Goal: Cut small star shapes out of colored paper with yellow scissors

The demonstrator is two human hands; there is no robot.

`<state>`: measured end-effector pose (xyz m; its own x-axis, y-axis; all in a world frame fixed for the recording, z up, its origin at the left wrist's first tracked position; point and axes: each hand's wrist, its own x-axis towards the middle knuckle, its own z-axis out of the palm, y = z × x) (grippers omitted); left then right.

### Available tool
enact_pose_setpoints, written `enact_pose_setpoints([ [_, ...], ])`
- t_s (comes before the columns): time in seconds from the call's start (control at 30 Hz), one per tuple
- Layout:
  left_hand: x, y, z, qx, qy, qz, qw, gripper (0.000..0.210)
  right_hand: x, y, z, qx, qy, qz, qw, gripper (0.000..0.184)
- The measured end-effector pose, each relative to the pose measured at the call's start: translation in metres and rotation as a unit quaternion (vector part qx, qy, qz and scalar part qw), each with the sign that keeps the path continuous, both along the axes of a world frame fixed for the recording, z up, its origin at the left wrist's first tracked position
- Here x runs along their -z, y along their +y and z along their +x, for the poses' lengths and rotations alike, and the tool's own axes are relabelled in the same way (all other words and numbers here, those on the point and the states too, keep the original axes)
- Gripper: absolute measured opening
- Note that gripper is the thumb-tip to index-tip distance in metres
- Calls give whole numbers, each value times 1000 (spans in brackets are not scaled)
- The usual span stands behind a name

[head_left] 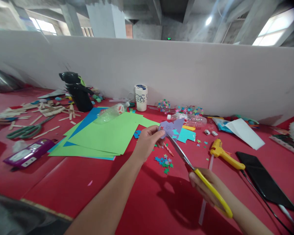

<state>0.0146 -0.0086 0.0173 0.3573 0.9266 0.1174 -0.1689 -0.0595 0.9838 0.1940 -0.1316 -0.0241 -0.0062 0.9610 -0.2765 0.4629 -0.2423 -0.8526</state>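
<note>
My left hand [148, 138] pinches a piece of purple paper [177, 125] with star-shaped gaps in it, raised above the table. A pair of scissors with yellow handles [212, 189] is in my right hand [205, 182], fingers closed around the grips. The blades point up and left, their tips at the lower edge of the purple paper near my left fingers. Whether the tips are cutting into it I cannot tell. Under the hands, small blue, green and purple paper stars [164, 162] lie in a loose pile on the red table [147, 192].
Green paper sheets [107, 133] cover the left middle, a plastic bottle [112, 112] lying on them. At right are a yellow glue gun [226, 155] with a cord and a black tablet [264, 179]. A black flask [77, 93] and white cup [141, 98] stand at the back.
</note>
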Motion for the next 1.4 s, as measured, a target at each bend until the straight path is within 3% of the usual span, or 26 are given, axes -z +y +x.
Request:
enact_pose_setpoints([
  [0.27,2,1,-1,26,10,24,999,17,2,-4,1,6,61,2,998,54],
  [0.53,-5,-8,5,15,-4,10,1000,13,6,-4,3,13,50,4,999,51],
  [0.77,0,-5,5,38,-14,-24,999,14,2,-5,4,4,36,25,999,56],
  [1.0,-1,-3,1,50,-8,-29,998,10,7,-5,8,19,43,-8,999,52],
  [1.4,1,3,-3,66,8,-25,997,9,-8,-6,1,3,27,3,1000,53],
])
